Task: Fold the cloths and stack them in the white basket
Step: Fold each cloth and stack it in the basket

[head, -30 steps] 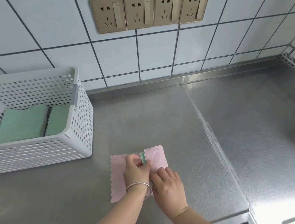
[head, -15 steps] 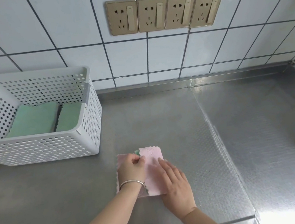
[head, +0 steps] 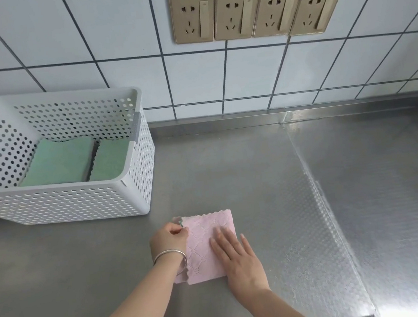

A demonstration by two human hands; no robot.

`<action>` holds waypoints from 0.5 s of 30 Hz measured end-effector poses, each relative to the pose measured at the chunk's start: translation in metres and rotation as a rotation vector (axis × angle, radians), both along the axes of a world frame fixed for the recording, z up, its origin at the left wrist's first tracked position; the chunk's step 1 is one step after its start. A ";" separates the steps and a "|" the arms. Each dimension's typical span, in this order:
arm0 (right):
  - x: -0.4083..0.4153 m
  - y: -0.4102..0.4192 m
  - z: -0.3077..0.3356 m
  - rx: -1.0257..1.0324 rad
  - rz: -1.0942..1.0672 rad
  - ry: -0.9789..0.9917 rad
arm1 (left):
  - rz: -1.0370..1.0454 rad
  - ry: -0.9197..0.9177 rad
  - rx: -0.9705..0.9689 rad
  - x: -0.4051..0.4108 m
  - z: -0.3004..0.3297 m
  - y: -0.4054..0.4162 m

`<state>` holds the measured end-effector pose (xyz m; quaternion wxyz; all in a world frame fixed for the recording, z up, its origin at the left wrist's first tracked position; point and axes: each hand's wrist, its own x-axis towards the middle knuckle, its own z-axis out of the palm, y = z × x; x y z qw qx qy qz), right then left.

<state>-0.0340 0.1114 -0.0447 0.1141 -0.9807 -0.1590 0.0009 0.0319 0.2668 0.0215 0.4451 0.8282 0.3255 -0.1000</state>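
A person stands at a steel counter (head: 230, 171), folding a pink cloth (head: 202, 240) that lies flat close to them, well apart from the white basket (head: 58, 205) at the back left. The left hand (head: 169, 239) pinches the cloth's left edge between thumb and curled fingers. The right hand (head: 237, 256) lies flat on the cloth with straight fingers, pressing the fold down. To do this step well, the person would probably line up the scalloped edges before smoothing outward from the crease, so the layers do not slip. A sliver of green shows at the far left corner. The basket holds two folded green cloths (head: 57, 161) side by side, with room above for stacking.
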 end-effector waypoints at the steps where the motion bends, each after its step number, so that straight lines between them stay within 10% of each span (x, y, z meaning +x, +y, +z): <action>1: 0.000 0.001 0.000 -0.005 0.006 -0.002 | -0.006 -0.009 -0.010 0.000 -0.003 0.001; 15: -0.006 0.011 0.002 0.109 0.021 -0.002 | -0.108 -0.046 0.065 0.012 -0.027 0.023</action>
